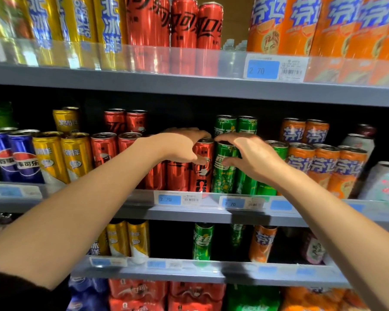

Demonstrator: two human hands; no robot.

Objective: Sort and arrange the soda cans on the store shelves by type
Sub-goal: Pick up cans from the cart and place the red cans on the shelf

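Hands meet at the middle grey metal shelf (189,212) — the left hand (180,145) curls its fingers and thumb round the top of a tall red aluminium cola can (201,173), the right hand (252,153) grips a tall green aluminium soda can (222,176) just beside it. Both cans stand upright in the front row, touching, between red cans (103,149) and orange cans (323,167).

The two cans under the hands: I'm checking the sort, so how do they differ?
The left hand grips a red can with dark lettering; the right hand grips a green can with white lettering. Red ends the red row; green starts the green row. Both are slim, upright, front-row, side by side.
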